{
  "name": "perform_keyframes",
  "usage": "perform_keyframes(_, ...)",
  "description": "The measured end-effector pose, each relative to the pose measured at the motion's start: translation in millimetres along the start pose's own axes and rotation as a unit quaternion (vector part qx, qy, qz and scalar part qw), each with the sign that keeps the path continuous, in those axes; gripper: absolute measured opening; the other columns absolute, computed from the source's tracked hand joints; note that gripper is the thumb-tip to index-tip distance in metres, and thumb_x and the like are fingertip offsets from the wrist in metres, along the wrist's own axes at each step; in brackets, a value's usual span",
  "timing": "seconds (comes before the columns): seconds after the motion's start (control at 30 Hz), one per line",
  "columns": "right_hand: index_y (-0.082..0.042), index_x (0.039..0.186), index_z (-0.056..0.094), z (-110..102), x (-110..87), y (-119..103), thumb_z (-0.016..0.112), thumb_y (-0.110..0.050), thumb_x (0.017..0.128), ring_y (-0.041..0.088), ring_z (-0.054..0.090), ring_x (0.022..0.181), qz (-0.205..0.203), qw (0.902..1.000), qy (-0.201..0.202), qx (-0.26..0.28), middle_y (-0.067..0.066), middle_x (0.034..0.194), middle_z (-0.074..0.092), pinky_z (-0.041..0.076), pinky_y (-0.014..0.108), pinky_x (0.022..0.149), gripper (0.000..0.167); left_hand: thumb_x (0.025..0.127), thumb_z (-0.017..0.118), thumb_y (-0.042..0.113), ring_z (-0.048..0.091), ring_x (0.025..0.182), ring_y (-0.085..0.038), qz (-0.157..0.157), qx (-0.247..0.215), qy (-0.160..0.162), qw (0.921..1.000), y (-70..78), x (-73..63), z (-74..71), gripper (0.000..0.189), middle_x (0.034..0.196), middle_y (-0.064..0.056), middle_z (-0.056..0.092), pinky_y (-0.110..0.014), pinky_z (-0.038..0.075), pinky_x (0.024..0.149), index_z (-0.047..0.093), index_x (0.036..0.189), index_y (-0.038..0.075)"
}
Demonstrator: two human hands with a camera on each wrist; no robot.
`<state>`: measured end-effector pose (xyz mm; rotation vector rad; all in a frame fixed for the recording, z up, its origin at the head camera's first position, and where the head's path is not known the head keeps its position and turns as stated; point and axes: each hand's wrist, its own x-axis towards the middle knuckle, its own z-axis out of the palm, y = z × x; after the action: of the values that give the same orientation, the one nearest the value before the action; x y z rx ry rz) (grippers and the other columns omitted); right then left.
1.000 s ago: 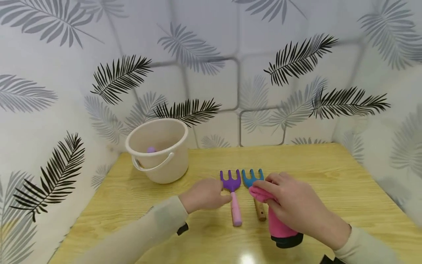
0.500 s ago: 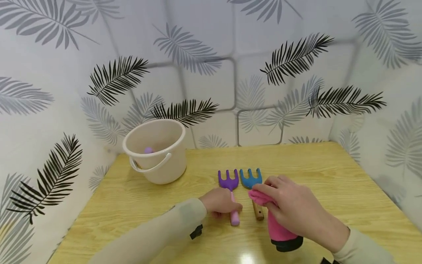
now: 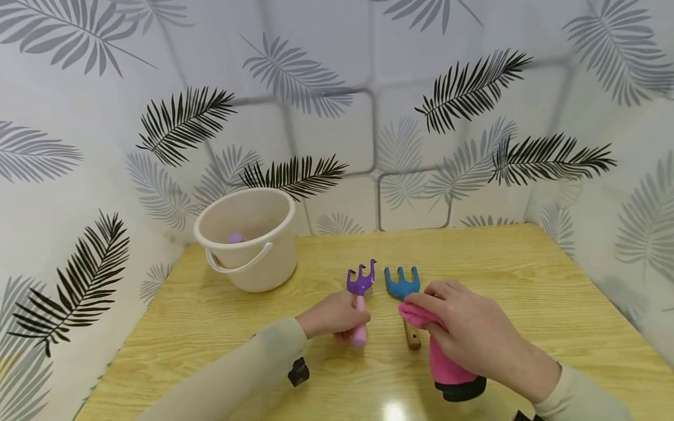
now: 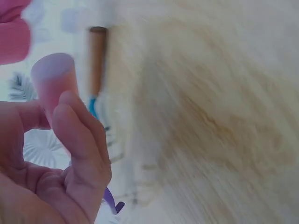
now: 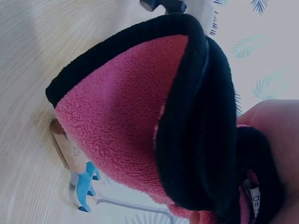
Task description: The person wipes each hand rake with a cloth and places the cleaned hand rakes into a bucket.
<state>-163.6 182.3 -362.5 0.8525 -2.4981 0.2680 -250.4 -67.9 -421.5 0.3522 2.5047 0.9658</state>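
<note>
My left hand (image 3: 337,313) grips the pink handle of a purple hand rake (image 3: 360,285), its three prongs pointing toward the back wall. In the left wrist view, thumb and fingers wrap that pink handle (image 4: 55,81) close over the table. My right hand (image 3: 468,321) holds a folded pink cloth (image 3: 449,365) with black edging, which hangs down toward the table. The right wrist view shows the cloth's fuzzy pink face (image 5: 121,102) up close. Between the hands lies a blue hand rake (image 3: 402,285) with a wooden handle, partly covered by the cloth and right hand.
A cream bucket (image 3: 258,251) with a handle stands at the back left of the wood-grain table (image 3: 474,251). Inside it shows a small purple thing (image 3: 236,238). A leaf-patterned wall (image 3: 337,134) closes off the back and sides.
My left hand came from beside the purple rake, took its handle, and has raised and shifted it slightly left. The right hand with the cloth has hardly moved.
</note>
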Motion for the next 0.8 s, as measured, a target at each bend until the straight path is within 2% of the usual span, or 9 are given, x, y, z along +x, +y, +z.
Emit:
perform_keyframes(0.13, -0.029, 0.112, 0.073, 0, 0.1, 0, 0.082, -0.025, 0.081, 0.009, 0.06, 0.085, -0.001, 1.0, 0.002, 0.002, -0.01, 0.093, 0.063, 0.053, 0.027, 0.057, 0.032, 0.095, 0.065, 0.028, 0.061, 0.052, -0.013, 0.012, -0.104, -0.003, 0.9945, -4.0, -13.4, -7.8, 0.025, 0.07, -0.008, 0.068, -0.022, 0.052, 0.046, 0.064, 0.093, 0.004)
perform_keyframes(0.2, -0.029, 0.112, 0.073, -1, 0.8, -1, 0.082, -0.024, 0.081, 0.009, 0.06, 0.084, 0.0, 1.0, 0.002, 0.004, -0.01, 0.094, 0.063, 0.053, 0.027, 0.056, 0.032, 0.096, 0.064, 0.026, 0.062, 0.053, -0.014, 0.023, -0.158, -0.011, 0.9871, -4.2, -21.2, -9.1, 0.027, 0.072, -0.011, 0.068, -0.022, 0.053, 0.047, 0.064, 0.097, -0.001)
perform_keyframes(0.3, -0.029, 0.113, 0.073, -1, 3.2, -1, 0.082, -0.024, 0.081, 0.01, 0.061, 0.085, 0.004, 1.0, -0.001, 0.007, -0.01, 0.095, 0.064, 0.052, 0.027, 0.055, 0.033, 0.096, 0.06, 0.02, 0.064, 0.057, -0.014, 0.031, -0.235, -0.017, 0.9715, -0.6, -35.8, -6.4, 0.03, 0.076, -0.012, 0.068, -0.022, 0.054, 0.05, 0.063, 0.107, -0.008)
perform_keyframes(0.4, -0.029, 0.115, 0.072, -1, 6.0, -2, 0.081, -0.025, 0.082, 0.012, 0.062, 0.088, 0.008, 0.9999, -0.009, 0.007, -0.008, 0.099, 0.065, 0.052, 0.027, 0.054, 0.034, 0.094, 0.053, 0.015, 0.064, 0.064, -0.015, 0.023, -0.308, -0.01, 0.9509, 5.0, -50.4, 3.6, 0.034, 0.081, -0.011, 0.066, -0.022, 0.054, 0.052, 0.059, 0.113, -0.012)
perform_keyframes(0.47, -0.029, 0.117, 0.072, 0, 8.9, -2, 0.08, -0.023, 0.083, 0.012, 0.061, 0.089, 0.006, 0.9999, -0.013, 0.007, -0.007, 0.1, 0.066, 0.052, 0.027, 0.054, 0.035, 0.09, 0.048, 0.015, 0.063, 0.065, -0.013, 0.008, -0.352, 0.007, 0.9358, 8.8, -59.0, 11.8, 0.032, 0.08, -0.008, 0.064, -0.022, 0.053, 0.053, 0.06, 0.11, -0.008)
perform_keyframes(0.57, -0.029, 0.118, 0.072, 3, 15.5, -2, 0.079, -0.021, 0.084, 0.012, 0.06, 0.089, -0.003, 0.9999, -0.011, 0.007, -0.006, 0.104, 0.068, 0.054, 0.028, 0.055, 0.036, 0.086, 0.042, 0.015, 0.057, 0.062, -0.01, -0.009, -0.43, 0.029, 0.9023, 13.1, -68.4, 23.2, 0.025, 0.073, -0.004, 0.059, -0.022, 0.047, 0.05, 0.056, 0.1, -0.001)
perform_keyframes(0.63, -0.028, 0.119, 0.072, 6, 21.3, -3, 0.078, -0.019, 0.085, 0.012, 0.059, 0.088, -0.008, 0.9999, -0.012, 0.007, -0.006, 0.103, 0.068, 0.053, 0.028, 0.056, 0.036, 0.087, 0.039, 0.017, 0.051, 0.056, -0.009, -0.014, -0.46, 0.043, 0.8866, 14.2, -72.3, 29.9, 0.019, 0.068, -0.002, 0.055, -0.02, 0.041, 0.045, 0.052, 0.094, 0.005)
perform_keyframes(0.7, -0.028, 0.118, 0.072, 8, 27.6, -5, 0.077, -0.017, 0.085, 0.013, 0.058, 0.086, -0.01, 0.9999, -0.011, 0.005, -0.006, 0.101, 0.067, 0.053, 0.028, 0.056, 0.034, 0.088, 0.039, 0.019, 0.045, 0.051, -0.01, -0.012, -0.474, 0.052, 0.8787, 14.5, -74.3, 36.6, 0.014, 0.065, 0.0, 0.05, -0.019, 0.033, 0.041, 0.048, 0.09, 0.009)
perform_keyframes(0.8, -0.027, 0.115, 0.073, 12, 35.8, -9, 0.076, -0.015, 0.085, 0.014, 0.058, 0.085, -0.011, 0.9999, -0.012, -0.002, -0.005, 0.098, 0.067, 0.052, 0.028, 0.056, 0.033, 0.092, 0.042, 0.02, 0.04, 0.045, -0.009, 0.003, -0.458, 0.066, 0.8866, 17.0, -75.2, 46.9, 0.011, 0.059, 0.002, 0.048, -0.019, 0.027, 0.037, 0.046, 0.087, 0.012)
